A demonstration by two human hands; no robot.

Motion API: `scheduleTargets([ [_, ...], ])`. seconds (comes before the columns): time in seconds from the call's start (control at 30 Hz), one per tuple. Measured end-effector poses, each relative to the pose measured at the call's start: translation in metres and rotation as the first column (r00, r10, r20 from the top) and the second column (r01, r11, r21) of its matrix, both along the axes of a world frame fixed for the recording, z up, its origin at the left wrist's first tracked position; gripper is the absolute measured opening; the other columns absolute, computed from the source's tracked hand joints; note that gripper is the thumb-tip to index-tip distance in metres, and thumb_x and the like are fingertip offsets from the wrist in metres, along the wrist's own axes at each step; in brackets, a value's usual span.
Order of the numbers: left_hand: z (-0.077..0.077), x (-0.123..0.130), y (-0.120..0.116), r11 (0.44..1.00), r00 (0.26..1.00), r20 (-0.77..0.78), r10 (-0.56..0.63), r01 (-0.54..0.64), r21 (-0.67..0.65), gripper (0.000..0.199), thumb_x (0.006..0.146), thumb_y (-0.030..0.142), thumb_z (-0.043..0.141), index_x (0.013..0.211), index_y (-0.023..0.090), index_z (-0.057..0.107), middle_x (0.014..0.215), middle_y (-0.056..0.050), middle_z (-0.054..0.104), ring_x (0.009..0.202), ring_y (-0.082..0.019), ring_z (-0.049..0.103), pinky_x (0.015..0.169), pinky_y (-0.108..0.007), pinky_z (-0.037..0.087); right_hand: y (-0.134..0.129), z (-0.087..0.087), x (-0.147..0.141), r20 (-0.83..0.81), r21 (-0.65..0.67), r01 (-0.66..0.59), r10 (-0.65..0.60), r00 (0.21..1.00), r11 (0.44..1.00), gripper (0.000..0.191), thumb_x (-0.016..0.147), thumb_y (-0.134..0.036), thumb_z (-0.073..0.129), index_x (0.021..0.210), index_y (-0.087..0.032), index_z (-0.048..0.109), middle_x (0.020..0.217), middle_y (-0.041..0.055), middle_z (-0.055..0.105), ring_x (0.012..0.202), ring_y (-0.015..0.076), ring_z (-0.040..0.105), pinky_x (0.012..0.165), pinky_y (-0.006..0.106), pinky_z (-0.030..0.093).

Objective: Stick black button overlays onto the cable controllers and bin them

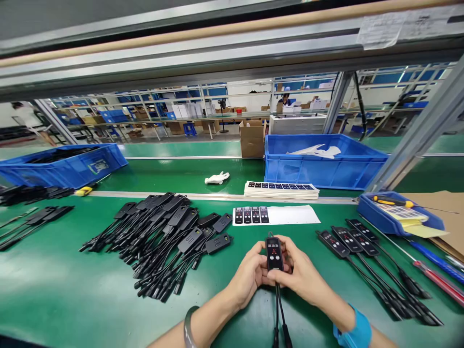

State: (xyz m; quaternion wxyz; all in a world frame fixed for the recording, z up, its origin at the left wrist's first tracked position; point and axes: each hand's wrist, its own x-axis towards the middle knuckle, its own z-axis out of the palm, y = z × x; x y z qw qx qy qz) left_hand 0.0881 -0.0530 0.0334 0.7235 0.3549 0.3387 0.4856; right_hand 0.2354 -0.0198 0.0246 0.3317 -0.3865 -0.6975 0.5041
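Observation:
Between my two hands is a small black controller (274,254) with a printed front label and two buttons, its two cables hanging toward me. My left hand (250,270) grips it along the left edge, while the fingers of my right hand (297,268) close on its right side and lower end. Just beyond lies a white label sheet (290,215) with several black labels at its left end. To the left, a heap of black controllers (177,217) with cables rests on the green bench. Several controllers with labelled fronts (350,239) lie at the right.
A stack of label sheets (281,192) lies behind the single sheet, near a blue bin (304,169). Another blue bin (90,166) stands far left. A small blue tray (431,221) with a screwdriver (393,201) sits right. A metal post (416,130) rises there.

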Motion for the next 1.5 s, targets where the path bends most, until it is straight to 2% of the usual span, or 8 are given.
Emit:
scheduleTargets([
  [0.2, -0.004, 0.002, 0.004, 0.999, 0.990, -0.139, 0.036, -0.031, 0.037, 0.037, 0.085, 0.042, 0.048, 0.110, 0.017, 0.043, 0.090, -0.009, 0.065, 0.069, -0.019, 0.067, 0.064, -0.029, 0.053, 0.000, -0.006, 0.001, -0.047, 0.030, -0.005, 0.006, 0.999, 1.000, 0.052, 0.088, -0.040, 0.046, 0.135, -0.021, 0.038, 0.112, 0.0070, 0.059, 0.107, 0.0211, 0.054, 0.094, 0.036, 0.044],
  [0.43, -0.019, 0.008, 0.005, 0.989, 0.956, -0.287, 0.069, -0.028, 0.145, 0.051, 0.082, 0.054, 0.052, 0.115, 0.017, 0.040, 0.080, -0.005, 0.064, 0.056, -0.016, 0.064, 0.057, -0.030, 0.053, 0.003, -0.014, 0.001, 0.148, 0.227, 0.066, -0.101, 0.984, 0.972, 0.045, 0.092, -0.039, 0.035, 0.129, -0.016, 0.047, 0.084, 0.0041, 0.062, 0.072, 0.0192, 0.059, 0.069, 0.032, 0.050],
  [0.63, -0.015, 0.004, 0.013, 0.996, 0.986, -0.164, 0.027, -0.013, 0.086, 0.059, 0.085, 0.059, 0.043, 0.125, 0.016, 0.042, 0.095, -0.010, 0.064, 0.077, -0.018, 0.064, 0.069, -0.031, 0.052, 0.005, -0.008, 0.001, 0.316, 0.460, 0.009, -0.174, 0.933, 0.888, 0.058, 0.088, -0.031, 0.045, 0.142, -0.015, 0.029, 0.118, 0.0121, 0.053, 0.107, 0.0234, 0.052, 0.091, 0.035, 0.045],
  [0.7, -0.011, -0.005, 0.018, 0.970, 0.884, -0.464, 0.064, 0.055, 0.238, 0.058, 0.090, 0.056, 0.030, 0.126, 0.013, 0.045, 0.095, -0.012, 0.065, 0.080, -0.020, 0.064, 0.074, -0.036, 0.052, 0.009, -0.005, 0.007, 0.477, 0.506, -0.029, -0.252, 0.842, 0.862, 0.059, 0.085, -0.021, 0.046, 0.141, -0.013, 0.029, 0.115, 0.0132, 0.053, 0.103, 0.0235, 0.054, 0.088, 0.034, 0.047],
  [0.77, -0.009, -0.018, 0.025, 0.897, 0.600, -0.756, 0.263, 0.137, 0.420, 0.049, 0.092, 0.047, 0.032, 0.123, 0.013, 0.051, 0.103, -0.013, 0.063, 0.092, -0.023, 0.061, 0.085, -0.041, 0.048, 0.014, 0.000, 0.016, 0.654, 0.540, -0.035, -0.393, 0.647, 0.841, 0.054, 0.079, -0.011, 0.049, 0.132, -0.009, 0.042, 0.109, 0.0154, 0.054, 0.096, 0.0266, 0.056, 0.083, 0.037, 0.048],
  [0.9, -0.014, -0.038, 0.037, 0.834, 0.261, -0.846, 0.465, 0.191, 0.517, 0.042, 0.083, 0.028, 0.049, 0.121, 0.013, 0.053, 0.136, -0.017, 0.043, 0.130, -0.034, 0.032, 0.109, -0.051, 0.022, 0.028, 0.013, 0.029, 0.724, 0.617, 0.016, -0.576, 0.380, 0.787, 0.048, 0.067, 0.006, 0.048, 0.114, 0.001, 0.057, 0.104, 0.0265, 0.053, 0.098, 0.0419, 0.050, 0.083, 0.057, 0.038],
  [1.27, -0.024, -0.038, 0.040, 0.851, 0.045, -0.877, 0.478, 0.222, 0.476, 0.052, 0.082, 0.033, 0.052, 0.128, 0.009, 0.048, 0.139, -0.023, 0.037, 0.132, -0.042, 0.026, 0.107, -0.059, 0.020, 0.128, -0.005, -0.039, 0.465, 0.587, 0.097, -0.433, 0.772, 0.804, 0.017, 0.084, -0.014, 0.051, 0.094, -0.011, 0.065, 0.091, 0.0082, 0.065, 0.090, 0.0189, 0.059, 0.082, 0.031, 0.043],
  [1.5, -0.023, -0.035, 0.040, 0.844, 0.042, -0.865, 0.499, 0.202, 0.497, 0.054, 0.081, 0.035, 0.054, 0.127, 0.007, 0.049, 0.138, -0.023, 0.038, 0.130, -0.042, 0.029, 0.107, -0.055, 0.024, 0.126, -0.003, -0.031, 0.067, 0.499, 0.412, -0.507, 0.859, 0.763, 0.023, 0.084, -0.034, 0.046, 0.076, -0.016, 0.058, 0.080, 0.0070, 0.063, 0.077, 0.0207, 0.059, 0.072, 0.032, 0.046],
])
